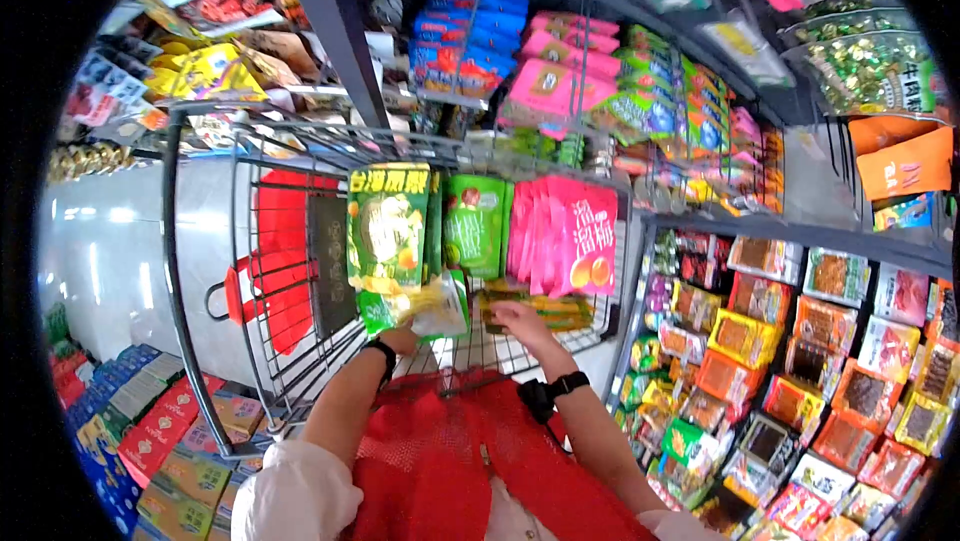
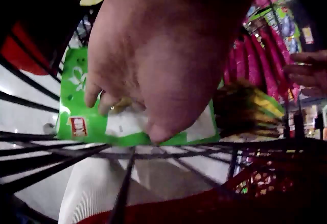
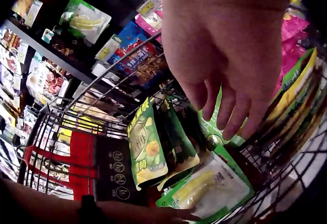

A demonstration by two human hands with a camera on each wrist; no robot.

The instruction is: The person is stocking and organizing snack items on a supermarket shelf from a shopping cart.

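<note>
My left hand (image 1: 402, 339) grips the lower edge of a green-and-white bag (image 1: 440, 307) lying in the cart. In the left wrist view, the left hand (image 2: 158, 66) covers much of that bag (image 2: 74, 101), its fingers bent and its thumb on the white part. Fingers of my right hand (image 1: 522, 323) hang loosely bent beside a row of brown-and-yellow packets (image 1: 565, 313). The right wrist view has this right hand (image 3: 225, 60) holding nothing visible, above the bag with a yellow picture (image 3: 225, 188). Whether it touches the packets, I cannot tell.
Dark green bags (image 1: 388, 226), a green pouch (image 1: 473, 226) and pink bags (image 1: 590, 236) stand upright along the cart's far side. The wire cart (image 1: 170, 241) has a red panel at left. Snack shelves (image 1: 800, 341) rise beyond and at right; boxes (image 1: 165, 431) are stacked lower left.
</note>
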